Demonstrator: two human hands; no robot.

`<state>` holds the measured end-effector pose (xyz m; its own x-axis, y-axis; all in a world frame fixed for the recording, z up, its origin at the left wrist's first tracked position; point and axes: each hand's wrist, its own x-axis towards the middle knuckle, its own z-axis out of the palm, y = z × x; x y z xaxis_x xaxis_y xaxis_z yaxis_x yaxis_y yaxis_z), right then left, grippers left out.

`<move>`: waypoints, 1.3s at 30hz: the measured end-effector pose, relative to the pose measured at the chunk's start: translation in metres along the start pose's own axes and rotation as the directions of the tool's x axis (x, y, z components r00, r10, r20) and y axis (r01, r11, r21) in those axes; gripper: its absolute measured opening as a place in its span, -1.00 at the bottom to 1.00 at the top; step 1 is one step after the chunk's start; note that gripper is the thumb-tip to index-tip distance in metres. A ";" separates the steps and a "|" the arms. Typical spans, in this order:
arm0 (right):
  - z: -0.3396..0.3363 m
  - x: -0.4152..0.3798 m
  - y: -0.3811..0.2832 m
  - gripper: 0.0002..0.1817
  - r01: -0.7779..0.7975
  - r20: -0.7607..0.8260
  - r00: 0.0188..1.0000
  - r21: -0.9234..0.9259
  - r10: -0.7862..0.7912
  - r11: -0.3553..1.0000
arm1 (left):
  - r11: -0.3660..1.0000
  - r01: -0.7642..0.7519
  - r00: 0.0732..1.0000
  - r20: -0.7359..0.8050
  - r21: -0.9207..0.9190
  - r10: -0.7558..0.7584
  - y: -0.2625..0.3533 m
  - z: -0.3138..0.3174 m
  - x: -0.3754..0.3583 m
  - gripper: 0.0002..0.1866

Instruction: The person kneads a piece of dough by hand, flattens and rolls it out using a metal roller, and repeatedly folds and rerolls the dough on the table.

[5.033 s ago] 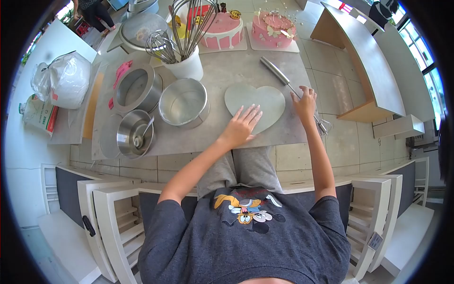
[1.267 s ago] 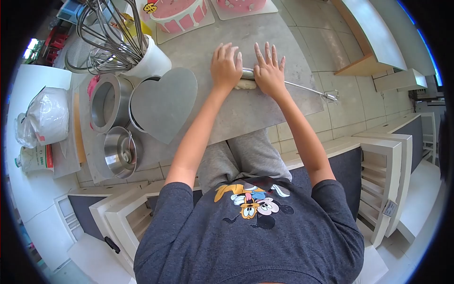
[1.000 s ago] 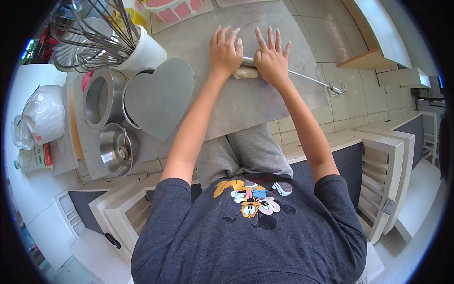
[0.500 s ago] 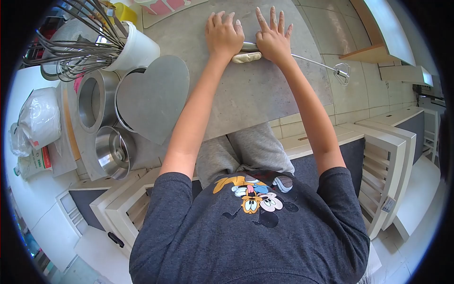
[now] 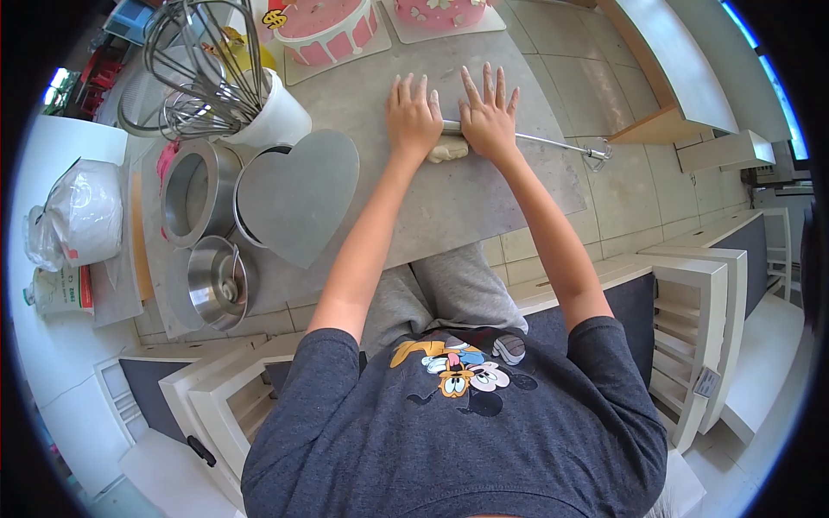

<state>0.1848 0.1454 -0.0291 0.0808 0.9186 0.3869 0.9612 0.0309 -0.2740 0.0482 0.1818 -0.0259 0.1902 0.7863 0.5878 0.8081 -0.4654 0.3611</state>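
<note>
A metal rod [image 5: 451, 127] lies crosswise on the grey table, and a thin shaft with a small wire whisk head [image 5: 596, 154] runs out from it to the right. My left hand [image 5: 413, 119] presses flat on the rod's left part, fingers apart. On its right part lies my right hand [image 5: 490, 121], palm down with fingers spread wide. A pale lump of dough [image 5: 448, 153] sits on the near side of the rod, between my wrists. Palms hide part of the rod.
Left stand a white tub [image 5: 278, 116] of whisks [image 5: 203, 69], a heart-shaped metal plate [image 5: 298, 194], a round tin [image 5: 200, 192] and a steel bowl [image 5: 218, 281]. Pink cakes [image 5: 324, 30] stand at the back. The table [image 5: 449, 207] ends before my lap.
The view has tilted up, showing more of both cakes. The dough looks shorter and less even, and my hands remain flat over the rod.
</note>
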 end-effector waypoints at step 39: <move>-0.006 -0.015 -0.010 -0.41 -0.099 -0.037 0.994 0.018 0.100 0.995 | 0.996 0.031 0.979 0.202 -0.085 -0.014 0.003 -0.015 -0.010 -0.44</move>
<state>0.1752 0.1293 -0.0266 0.1862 0.9018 0.3900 0.9437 -0.0536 -0.3265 0.0398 0.1663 -0.0199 0.2876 0.8584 0.4247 0.7634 -0.4733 0.4396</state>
